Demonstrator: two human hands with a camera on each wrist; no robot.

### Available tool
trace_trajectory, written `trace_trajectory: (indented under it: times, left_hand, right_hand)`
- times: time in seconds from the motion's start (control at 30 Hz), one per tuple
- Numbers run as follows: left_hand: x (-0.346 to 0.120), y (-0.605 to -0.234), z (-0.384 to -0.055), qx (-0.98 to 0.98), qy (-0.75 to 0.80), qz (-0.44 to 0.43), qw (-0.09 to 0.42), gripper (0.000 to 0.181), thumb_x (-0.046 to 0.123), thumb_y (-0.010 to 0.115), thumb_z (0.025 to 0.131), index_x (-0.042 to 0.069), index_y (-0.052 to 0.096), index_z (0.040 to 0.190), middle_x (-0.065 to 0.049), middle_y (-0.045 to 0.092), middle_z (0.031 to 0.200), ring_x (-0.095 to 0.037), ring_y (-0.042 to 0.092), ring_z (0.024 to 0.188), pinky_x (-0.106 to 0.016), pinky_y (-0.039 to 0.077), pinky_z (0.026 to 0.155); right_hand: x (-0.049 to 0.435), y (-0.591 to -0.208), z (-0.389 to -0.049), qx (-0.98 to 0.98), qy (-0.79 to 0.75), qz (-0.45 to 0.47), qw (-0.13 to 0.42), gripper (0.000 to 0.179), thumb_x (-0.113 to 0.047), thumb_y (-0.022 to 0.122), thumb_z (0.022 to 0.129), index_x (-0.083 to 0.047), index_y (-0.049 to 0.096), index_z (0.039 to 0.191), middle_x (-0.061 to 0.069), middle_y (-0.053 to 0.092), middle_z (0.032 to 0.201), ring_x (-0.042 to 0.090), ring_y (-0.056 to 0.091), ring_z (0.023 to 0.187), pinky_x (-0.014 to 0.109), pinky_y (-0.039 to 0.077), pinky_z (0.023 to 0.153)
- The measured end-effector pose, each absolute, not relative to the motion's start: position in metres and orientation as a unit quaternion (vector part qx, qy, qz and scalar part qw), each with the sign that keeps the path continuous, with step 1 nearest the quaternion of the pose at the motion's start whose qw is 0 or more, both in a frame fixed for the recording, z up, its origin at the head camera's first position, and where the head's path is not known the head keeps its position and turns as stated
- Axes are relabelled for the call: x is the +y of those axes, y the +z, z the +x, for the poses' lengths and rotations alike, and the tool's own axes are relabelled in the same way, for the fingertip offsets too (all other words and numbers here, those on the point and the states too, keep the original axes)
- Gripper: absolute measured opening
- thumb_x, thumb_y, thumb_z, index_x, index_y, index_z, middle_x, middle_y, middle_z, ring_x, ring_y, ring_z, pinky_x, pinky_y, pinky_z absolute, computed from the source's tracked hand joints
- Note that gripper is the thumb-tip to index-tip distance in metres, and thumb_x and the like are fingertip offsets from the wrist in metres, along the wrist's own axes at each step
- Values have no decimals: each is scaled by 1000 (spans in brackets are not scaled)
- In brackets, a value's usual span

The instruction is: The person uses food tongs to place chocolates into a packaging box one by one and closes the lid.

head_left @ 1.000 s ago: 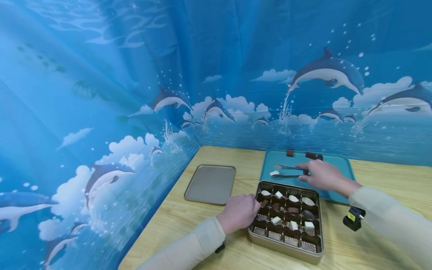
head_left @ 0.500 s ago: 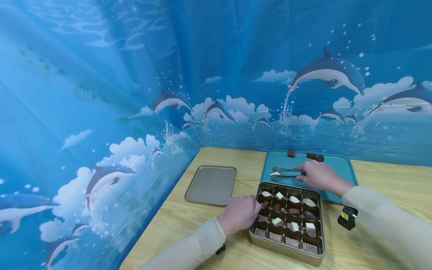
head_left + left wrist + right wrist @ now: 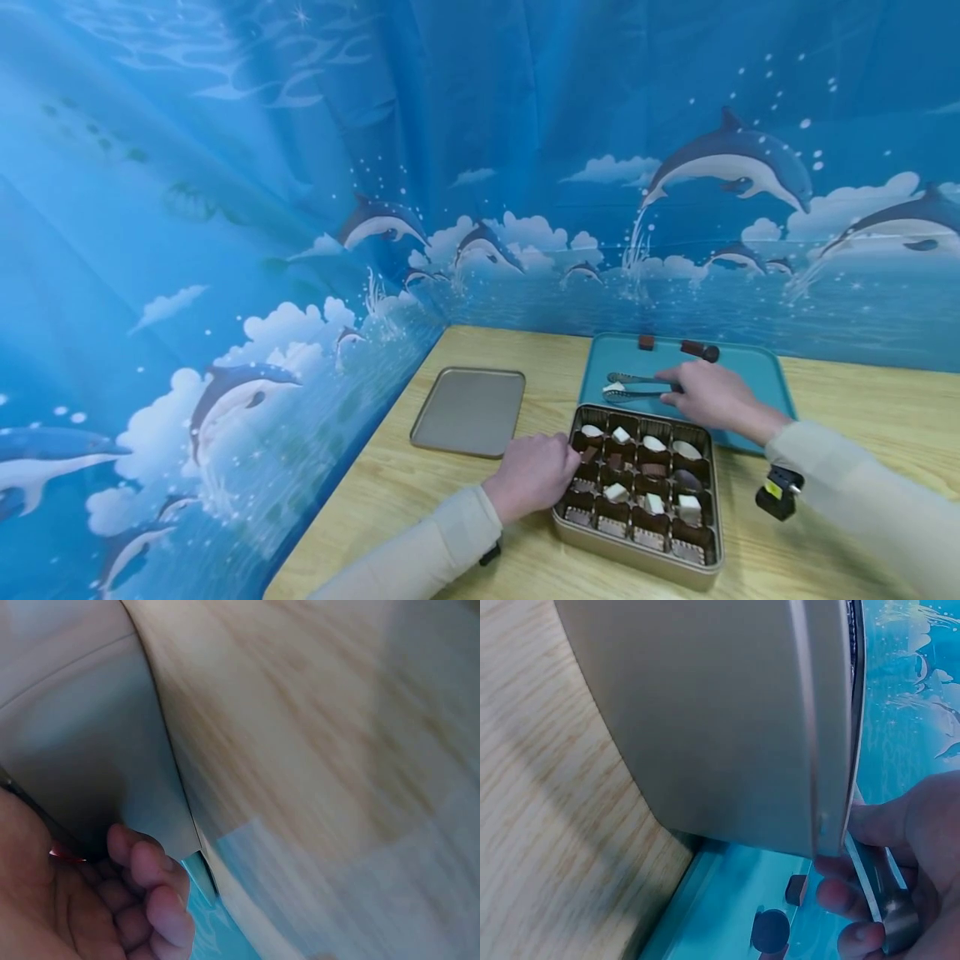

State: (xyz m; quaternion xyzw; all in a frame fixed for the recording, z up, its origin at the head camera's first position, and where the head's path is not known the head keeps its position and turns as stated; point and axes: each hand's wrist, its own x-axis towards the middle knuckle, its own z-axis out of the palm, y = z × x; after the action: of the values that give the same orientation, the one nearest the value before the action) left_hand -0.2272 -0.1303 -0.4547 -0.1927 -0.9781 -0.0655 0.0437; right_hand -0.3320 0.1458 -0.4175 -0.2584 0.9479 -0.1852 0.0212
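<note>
My left hand [image 3: 534, 475] grips the left edge of a bronze-coloured tin [image 3: 637, 560]. In the left wrist view its fingers [image 3: 161, 874] curl beside the tin wall. The tin has a brown divided insert with white and brown chocolates in several compartments; those nearest me show only bare insert. Over the teal tray [image 3: 757, 379] behind the tin, my right hand [image 3: 716, 392] holds dark tongs [image 3: 641, 394]. Their tips lie on either side of a white chocolate [image 3: 612, 387]; whether both touch it is too small to tell. The right wrist view shows only the tongs' handle end [image 3: 900, 919].
Brown chocolates [image 3: 646, 342] lie along the tray's far edge, with a dark round one [image 3: 709, 353] among them. A flat metal lid [image 3: 468, 412] rests left of the tin on the wooden table [image 3: 382, 492]. A dolphin-print curtain [image 3: 525, 167] hangs behind and to the left.
The right hand has shifted slightly and the tongs' tips have come round the white chocolate, which earlier sat by the lower tip. My left hand has stayed on the tin.
</note>
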Motion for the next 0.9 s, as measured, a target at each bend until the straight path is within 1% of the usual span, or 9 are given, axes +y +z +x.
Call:
trace_trajectory:
  times: [0.17, 0.4, 0.63, 0.7, 0.77, 0.8, 0.9]
  left_hand:
    - [-130, -455, -228, -978, -66, -193, 41, 44, 31, 39, 108, 21, 40, 64, 8, 33, 57, -6, 31, 44, -23, 33, 40]
    - [-131, -456, -228, -979, -68, -189, 44, 44, 31, 39, 107, 21, 40, 64, 7, 34, 56, -7, 33, 45, -24, 34, 40]
    - [-132, -459, -227, -980, -60, -184, 49, 44, 32, 38, 108, 21, 44, 66, 6, 39, 55, -9, 41, 45, -24, 35, 41]
    - [-133, -459, -227, -979, -59, -189, 55, 44, 32, 38, 108, 21, 44, 66, 6, 39, 55, -9, 41, 45, -24, 35, 40]
    - [-133, -459, -228, -977, -61, -197, 59, 44, 31, 39, 108, 21, 43, 66, 7, 37, 54, -7, 39, 44, -22, 33, 39]
    - [-134, -459, -228, -976, -61, -201, 61, 44, 30, 39, 108, 21, 43, 65, 8, 36, 54, -7, 37, 43, -21, 33, 38]
    - [-135, -458, -229, -974, -57, -210, 66, 44, 29, 39, 109, 21, 41, 65, 9, 32, 55, -5, 33, 42, -19, 30, 36]
  right_hand:
    - [147, -415, -329, 947, -193, -256, 21, 45, -20, 66, 97, 0, 59, 137, -4, 41, 46, 9, 28, 40, 26, 28, 42]
    - [150, -406, -322, 947, -202, -249, 20, 45, -22, 64, 98, -1, 59, 137, -2, 48, 50, 9, 29, 39, 27, 32, 41]
    - [152, -391, -307, 944, -202, -261, 9, 44, -23, 65, 98, -3, 60, 137, -4, 49, 54, 10, 31, 43, 27, 29, 43]
    - [153, -387, -300, 943, -198, -268, 1, 44, -23, 66, 97, -3, 61, 136, -4, 52, 56, 9, 31, 43, 27, 28, 44]
    - [154, -383, -293, 940, -198, -278, -14, 44, -23, 68, 96, -3, 62, 135, -6, 61, 66, 9, 32, 43, 27, 29, 44]
    - [154, -382, -289, 938, -197, -283, -22, 43, -23, 69, 95, -4, 63, 134, -6, 63, 69, 8, 33, 43, 27, 29, 44]
    - [154, -378, -275, 933, -199, -298, -39, 41, -21, 71, 94, -5, 65, 131, -7, 67, 76, 6, 34, 43, 25, 30, 44]
